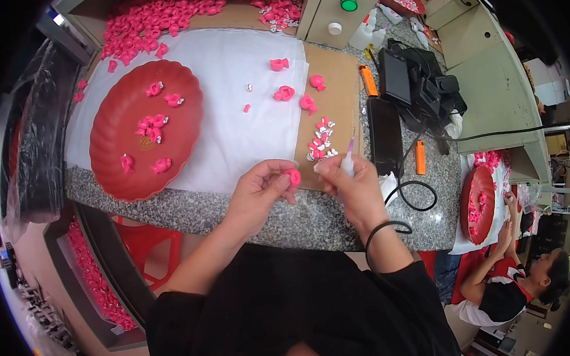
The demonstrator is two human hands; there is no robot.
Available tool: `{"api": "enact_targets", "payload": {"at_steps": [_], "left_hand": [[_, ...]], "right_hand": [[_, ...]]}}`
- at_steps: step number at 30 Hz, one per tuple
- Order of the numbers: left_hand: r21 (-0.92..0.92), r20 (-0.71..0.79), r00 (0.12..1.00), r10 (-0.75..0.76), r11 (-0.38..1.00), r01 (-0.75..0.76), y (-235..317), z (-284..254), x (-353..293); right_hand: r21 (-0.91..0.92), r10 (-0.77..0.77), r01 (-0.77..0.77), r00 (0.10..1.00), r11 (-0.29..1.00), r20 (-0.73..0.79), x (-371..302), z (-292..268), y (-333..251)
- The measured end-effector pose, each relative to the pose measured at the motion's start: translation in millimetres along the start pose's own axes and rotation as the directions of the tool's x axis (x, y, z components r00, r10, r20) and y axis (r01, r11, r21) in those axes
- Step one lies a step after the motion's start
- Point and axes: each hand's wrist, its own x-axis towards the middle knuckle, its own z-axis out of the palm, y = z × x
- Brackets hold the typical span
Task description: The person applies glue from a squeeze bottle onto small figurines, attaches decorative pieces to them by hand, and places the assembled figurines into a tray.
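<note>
Between the thumb and fingers of my left hand [255,197] is a small round pink plastic piece [294,177], held just over the table's front part. My right hand [361,196] is closed around a slim white squeeze bottle [347,166] with a thin purplish nozzle pointing up and away. The fingertips of that hand come together near the pink piece, apart from it; whether they also pinch something small I cannot tell. Just beyond lie small pink and white bits [322,137] on brown cardboard [332,72]. Several larger pink pieces [284,93] are scattered farther back.
A red scalloped plate [111,122] with several pink-and-white pieces stands at left on white cloth [227,58]. Pink pieces [154,20] are heaped behind. At right lie orange lighters [420,157], a dark flat case [384,133] and a black cable [422,206]. Another person [503,289] works far right.
</note>
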Motion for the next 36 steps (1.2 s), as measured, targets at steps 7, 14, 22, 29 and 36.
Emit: {"api": "enact_targets", "payload": {"at_steps": [7, 14, 22, 29, 36], "left_hand": [[0.033, -0.047, 0.997, 0.061, 0.998, -0.060, -5, 3, -2], [0.066, -0.050, 0.991, 0.122, 0.991, -0.119, -9, 7, -1], [0.110, -0.056, 0.989, 0.134, 0.986, -0.128, -10, 6, -2], [0.011, -0.036, 0.997, 0.065, 0.998, -0.064, -5, 4, -1], [0.030, -0.013, 0.998, 0.059, 0.998, -0.059, -5, 2, -1]], "right_hand": [[0.042, -0.041, 0.040, 0.999, 0.998, 0.016, -10, 17, 9], [-0.033, -0.035, 0.036, 0.999, 0.999, 0.011, -10, 17, 13], [0.041, 0.027, -0.028, 0.999, 0.999, 0.023, -9, 18, 16], [0.237, 0.144, -0.167, 0.983, 0.957, 0.112, -7, 17, 18], [0.230, 0.289, -0.325, 0.941, 0.918, 0.175, -8, 15, 15]]}}
